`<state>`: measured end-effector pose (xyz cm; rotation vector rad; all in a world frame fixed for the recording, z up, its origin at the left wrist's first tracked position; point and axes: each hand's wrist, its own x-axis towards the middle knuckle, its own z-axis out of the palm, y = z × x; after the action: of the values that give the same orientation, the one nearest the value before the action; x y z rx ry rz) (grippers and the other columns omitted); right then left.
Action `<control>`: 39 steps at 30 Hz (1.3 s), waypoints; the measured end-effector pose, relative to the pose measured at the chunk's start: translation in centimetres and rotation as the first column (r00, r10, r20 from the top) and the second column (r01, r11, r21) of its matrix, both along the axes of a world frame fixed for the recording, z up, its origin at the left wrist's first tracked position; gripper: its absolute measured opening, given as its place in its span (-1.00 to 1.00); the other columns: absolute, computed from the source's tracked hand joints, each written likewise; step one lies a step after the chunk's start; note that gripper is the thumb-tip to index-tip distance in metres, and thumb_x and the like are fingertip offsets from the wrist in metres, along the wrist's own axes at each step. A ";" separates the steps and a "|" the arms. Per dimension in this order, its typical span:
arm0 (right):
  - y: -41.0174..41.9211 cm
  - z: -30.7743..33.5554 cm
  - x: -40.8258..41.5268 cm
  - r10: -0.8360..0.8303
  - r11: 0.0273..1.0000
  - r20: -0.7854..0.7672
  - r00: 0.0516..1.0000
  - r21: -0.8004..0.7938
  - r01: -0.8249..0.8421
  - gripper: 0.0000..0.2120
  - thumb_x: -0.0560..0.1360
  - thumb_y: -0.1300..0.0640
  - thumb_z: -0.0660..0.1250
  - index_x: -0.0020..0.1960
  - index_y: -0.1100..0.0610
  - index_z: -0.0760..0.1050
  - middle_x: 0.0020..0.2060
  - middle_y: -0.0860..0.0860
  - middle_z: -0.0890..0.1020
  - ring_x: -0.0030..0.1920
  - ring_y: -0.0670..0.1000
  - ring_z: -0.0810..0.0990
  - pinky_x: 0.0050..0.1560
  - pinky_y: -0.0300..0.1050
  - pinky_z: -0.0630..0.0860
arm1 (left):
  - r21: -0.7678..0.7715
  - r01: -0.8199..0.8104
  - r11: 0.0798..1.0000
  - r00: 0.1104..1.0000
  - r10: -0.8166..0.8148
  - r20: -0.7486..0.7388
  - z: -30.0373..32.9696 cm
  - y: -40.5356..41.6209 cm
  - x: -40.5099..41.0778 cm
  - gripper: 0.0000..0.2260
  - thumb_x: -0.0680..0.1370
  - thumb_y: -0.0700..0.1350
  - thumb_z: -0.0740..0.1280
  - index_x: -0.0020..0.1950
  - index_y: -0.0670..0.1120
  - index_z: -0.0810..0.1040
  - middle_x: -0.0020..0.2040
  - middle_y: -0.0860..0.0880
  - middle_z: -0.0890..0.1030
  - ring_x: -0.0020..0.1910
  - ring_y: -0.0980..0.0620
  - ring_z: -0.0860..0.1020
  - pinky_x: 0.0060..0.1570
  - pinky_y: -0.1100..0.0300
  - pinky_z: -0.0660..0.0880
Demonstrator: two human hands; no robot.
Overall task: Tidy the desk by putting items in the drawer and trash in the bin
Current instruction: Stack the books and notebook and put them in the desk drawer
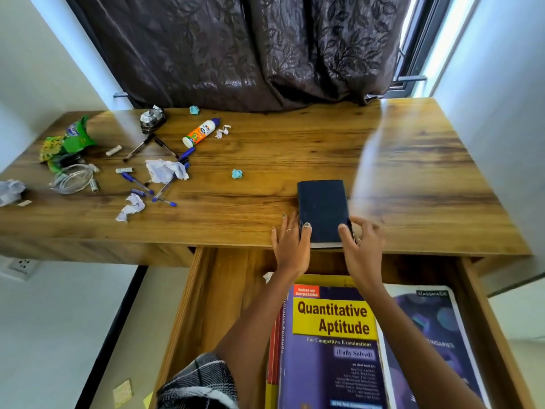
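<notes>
Both hands grasp a dark notebook at the near edge of the bench: left hand thumb on its cover, right hand curled round its right side. The open drawer lies just below, holding books; pens and crumpled paper litter the far left.

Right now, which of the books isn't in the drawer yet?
The plain dark book on the desk, between both hands; Quantitative Aptitude and the Classmate notebook already lie in the drawer.
</notes>
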<state>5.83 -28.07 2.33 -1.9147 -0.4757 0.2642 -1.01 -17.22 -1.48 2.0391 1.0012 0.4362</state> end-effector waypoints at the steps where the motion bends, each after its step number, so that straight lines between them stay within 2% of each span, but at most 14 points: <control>1: 0.0 0.2 0.2 0.011 1.000 -0.071 0.997 0.015 -0.010 -0.68 0.56 0.02 0.25 0.26 0.14 0.45 0.17 0.10 0.51 0.21 0.04 0.45 0.17 -0.06 0.45 | -0.019 0.008 1.000 1.000 -0.009 -0.026 0.1 -0.1 -0.1 -0.58 0.66 0.03 0.00 0.52 -0.02 0.19 0.53 0.03 0.19 0.54 0.13 -0.03 0.45 0.09 -0.27; 3: -0.2 0.7 0.2 0.073 0.997 -0.126 0.989 0.026 -0.070 -0.69 0.58 0.04 0.21 0.24 0.18 0.47 0.11 0.10 0.58 0.14 0.07 0.53 0.17 0.00 0.50 | -0.068 0.042 0.997 0.997 -0.046 -0.066 0.4 -0.4 -0.5 -0.56 0.66 0.04 0.00 0.53 -0.02 0.14 0.55 0.03 0.14 0.54 0.12 -0.06 0.46 0.08 -0.27; 6: -1.2 1.0 0.1 0.062 0.997 -0.168 0.984 0.049 -0.054 -0.83 0.57 0.07 0.24 0.08 0.12 0.52 -0.02 0.05 0.62 0.06 0.06 0.58 0.08 -0.06 0.51 | -0.134 0.060 0.989 0.995 -0.071 -0.072 1.3 -1.5 -1.6 -0.57 0.66 0.01 0.02 0.53 -0.02 0.13 0.55 0.01 0.12 0.54 0.10 -0.04 0.47 0.07 -0.21; 8: -2.6 0.5 -0.3 0.005 0.998 -0.271 0.963 0.063 0.013 -0.80 0.54 0.04 0.29 0.09 0.13 0.51 -0.02 0.05 0.61 0.04 0.04 0.57 0.04 -0.10 0.49 | -0.207 0.041 0.977 0.998 -0.051 -0.041 1.8 -3.1 -3.0 -0.56 0.66 0.00 0.04 0.54 -0.02 0.11 0.56 0.00 0.09 0.54 0.05 0.00 0.49 0.04 -0.07; 11: -5.2 -0.2 -0.7 -0.041 0.986 -0.553 0.832 0.110 0.122 -0.62 0.47 0.00 0.37 0.18 0.19 0.45 -0.01 0.05 0.59 -0.04 -0.02 0.56 -0.11 -0.14 0.50 | -0.498 0.039 0.866 0.989 0.038 0.143 2.3 -6.2 -5.5 -0.59 0.66 -0.01 0.06 0.51 0.05 0.13 0.53 -0.01 0.17 0.49 -0.04 0.19 0.42 0.01 0.24; 13: -6.8 -0.2 -1.2 0.007 0.986 -0.727 0.686 0.119 0.116 -0.58 0.45 -0.02 0.39 0.19 0.19 0.42 0.03 0.08 0.58 -0.01 0.04 0.58 -0.17 -0.12 0.53 | -0.710 0.055 0.702 0.952 0.179 0.250 2.6 -7.9 -6.9 -0.69 0.64 -0.05 0.13 0.38 0.13 0.23 0.40 -0.01 0.34 0.33 -0.14 0.42 0.10 0.02 0.55; 15: -8.0 0.0 -1.9 0.057 0.994 -0.792 0.608 0.099 0.035 -0.60 0.43 -0.03 0.42 0.13 0.20 0.48 0.02 0.11 0.63 0.00 0.09 0.62 -0.19 -0.08 0.59 | -0.797 0.071 0.600 0.937 0.234 0.260 2.7 -9.0 -7.8 -0.73 0.60 -0.11 0.24 0.25 0.13 0.31 0.27 -0.03 0.44 0.16 -0.12 0.56 -0.20 0.16 0.61; 19: -10.6 0.0 -2.3 0.113 0.993 -0.781 0.614 0.107 -0.046 -0.49 0.32 -0.01 0.46 0.15 0.28 0.52 0.05 0.19 0.66 0.10 0.18 0.62 0.17 0.15 0.53 | -0.802 0.140 0.580 0.964 0.105 0.244 2.1 -11.2 -8.7 -0.56 0.51 -0.10 0.38 0.32 0.11 0.30 0.22 -0.01 0.53 0.03 0.06 0.64 -0.22 0.29 0.57; 23: -15.5 -0.1 -1.7 0.108 0.994 -0.749 0.654 0.094 -0.056 -0.50 0.29 -0.02 0.46 0.14 0.22 0.52 0.00 0.13 0.68 0.04 0.11 0.65 -0.12 -0.05 0.61 | -0.806 0.191 0.560 0.979 -0.043 0.201 2.0 -14.6 -8.3 -0.44 0.48 -0.11 0.43 0.37 0.16 0.25 0.14 0.03 0.58 -0.04 0.10 0.66 -0.18 0.26 0.57; 28: -21.6 -1.9 -1.9 0.027 0.999 -0.748 0.664 -0.004 -0.045 -0.52 0.33 -0.03 0.45 0.16 0.17 0.48 -0.05 0.10 0.68 -0.03 0.07 0.66 -0.23 -0.14 0.60 | -0.785 0.284 0.551 0.951 -0.267 0.157 1.8 -19.0 -7.7 -0.39 0.56 -0.16 0.31 0.50 0.14 0.08 0.25 0.13 0.44 0.20 0.14 0.49 0.07 0.34 0.50; 32: -25.1 -3.4 -2.2 -0.047 0.962 -0.715 0.697 -0.219 -0.161 -0.50 0.37 0.01 0.45 0.23 0.14 0.39 0.03 0.08 0.59 -0.03 0.07 0.63 -0.25 -0.16 0.60 | -0.780 0.307 0.545 0.888 -0.459 0.029 1.2 -22.1 -8.4 -0.40 0.60 -0.13 0.24 0.55 0.01 -0.02 0.47 0.02 0.23 0.34 0.13 0.32 0.21 0.34 0.41; 35: -26.3 -4.4 -2.6 -0.092 0.864 -0.614 0.784 -0.440 -0.243 -0.50 0.48 0.20 0.36 0.37 0.15 0.28 0.08 -0.02 0.51 -0.11 -0.12 0.51 -0.27 -0.36 0.52 | -0.770 0.333 0.544 0.845 -0.535 -0.012 0.8 -23.3 -8.7 -0.42 0.60 -0.06 0.24 0.55 -0.11 0.06 0.53 -0.03 0.15 0.48 0.04 0.20 0.43 0.14 0.24; 37: -26.1 -4.5 -2.6 -0.121 0.820 -0.520 0.845 -0.532 -0.210 -0.47 0.50 0.17 0.35 0.41 0.18 0.26 0.24 0.06 0.48 0.01 -0.10 0.51 -0.08 -0.34 0.49 | -0.784 0.324 0.530 0.856 -0.517 0.005 0.8 -23.4 -8.4 -0.42 0.61 -0.06 0.24 0.55 -0.11 0.05 0.53 -0.06 0.17 0.49 0.01 0.20 0.44 0.13 0.23; 39: -25.0 -4.0 -2.1 -0.164 0.780 -0.363 0.917 -0.616 -0.104 -0.43 0.49 0.10 0.37 0.43 0.13 0.24 0.34 0.10 0.41 0.25 0.06 0.46 0.18 -0.10 0.44 | -0.763 0.315 0.565 0.866 -0.501 -0.013 0.7 -23.1 -7.8 -0.43 0.61 -0.06 0.22 0.55 -0.09 0.05 0.54 -0.04 0.15 0.49 0.03 0.18 0.40 0.23 0.22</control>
<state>3.76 -53.11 -1.68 -2.4284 -0.0650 0.8698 -8.78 -40.30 -0.77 1.4783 0.6207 -0.4387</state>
